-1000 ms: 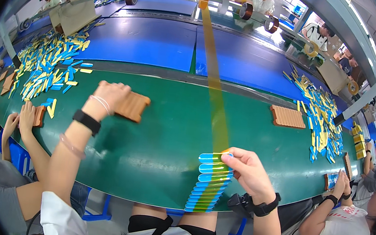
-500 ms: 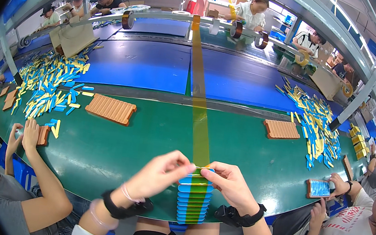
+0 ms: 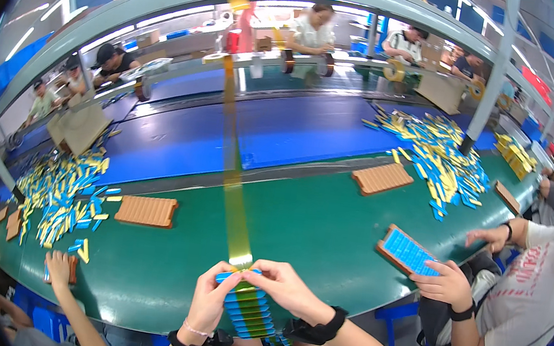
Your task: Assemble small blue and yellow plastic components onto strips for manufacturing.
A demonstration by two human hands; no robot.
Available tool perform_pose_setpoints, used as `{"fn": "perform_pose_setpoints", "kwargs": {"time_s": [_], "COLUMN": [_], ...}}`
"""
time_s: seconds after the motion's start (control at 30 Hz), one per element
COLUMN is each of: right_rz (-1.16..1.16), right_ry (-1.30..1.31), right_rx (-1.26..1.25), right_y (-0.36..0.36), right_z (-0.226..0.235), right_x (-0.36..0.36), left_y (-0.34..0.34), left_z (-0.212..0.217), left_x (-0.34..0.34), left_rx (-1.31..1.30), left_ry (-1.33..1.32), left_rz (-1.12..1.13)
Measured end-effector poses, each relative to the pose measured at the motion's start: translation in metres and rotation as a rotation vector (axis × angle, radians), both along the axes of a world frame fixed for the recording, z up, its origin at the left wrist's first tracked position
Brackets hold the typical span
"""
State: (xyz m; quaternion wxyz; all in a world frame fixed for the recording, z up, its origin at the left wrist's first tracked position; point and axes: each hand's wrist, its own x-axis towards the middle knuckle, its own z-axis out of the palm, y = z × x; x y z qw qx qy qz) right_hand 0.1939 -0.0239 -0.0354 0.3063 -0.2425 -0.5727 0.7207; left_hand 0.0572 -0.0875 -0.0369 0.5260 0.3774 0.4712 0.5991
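Observation:
A band of amber translucent tape (image 3: 233,213) runs down toward me over the green table. Its near end carries a row of flat blue pieces (image 3: 247,317), stuck side by side like a ladder and hanging over the table's front edge. At the top of this row, my left hand (image 3: 208,298) pinches the uppermost blue piece (image 3: 227,277) between thumb and fingers. Close beside it, my right hand (image 3: 286,288) is closed with thumb and fingertips on the same piece, where the tape meets it. The fingers partly hide that piece.
Loose blue and yellow pieces lie heaped on the left (image 3: 68,191) and right (image 3: 436,159). Ribbed brown trays rest at left (image 3: 146,210) and right (image 3: 382,178). On the right, a co-worker's hand (image 3: 445,286) holds a tray filled with blue pieces (image 3: 410,252). Another co-worker's hand (image 3: 60,266) is at left.
The view has turned and tilted, so the scene sits differently. My hands stay at the row's top, my left now pinching its uppermost piece. The right co-worker's filled tray has moved inward over the table.

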Motion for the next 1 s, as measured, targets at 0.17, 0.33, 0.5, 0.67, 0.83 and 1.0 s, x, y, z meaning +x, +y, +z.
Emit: {"fn": "perform_pose_setpoints", "kwargs": {"time_s": [0.17, 0.33, 0.5, 0.67, 0.83, 1.0], "right_rz": [0.065, -0.014, -0.219, -1.086, -1.093, -1.038], "right_ry": [-0.02, -0.126, -0.278, -0.839, -0.929, -0.89], "right_rx": [-0.049, -0.018, 0.283, 0.82, 0.675, 0.604], "right_y": [-0.04, -0.105, -0.094, -0.071, -0.05, -0.069], "right_z": [-0.017, -0.054, -0.03, -0.027, -0.051, -0.056], "right_x": [0.026, 0.059, 0.07, 0.133, 0.142, 0.139], "left_y": [-0.037, -0.096, -0.095, -0.108, -0.108, -0.105], "left_z": [-0.019, -0.055, -0.064, -0.082, -0.078, -0.072], "left_x": [0.017, 0.031, 0.029, 0.014, 0.012, 0.005], "left_rx": [-0.017, -0.14, -0.07, -0.024, -0.074, -0.05], "left_ry": [0.203, 0.347, 0.037, -0.145, -0.216, -0.346], "left_rz": [0.077, -0.14, 0.016, 0.094, 0.091, 0.108]}}
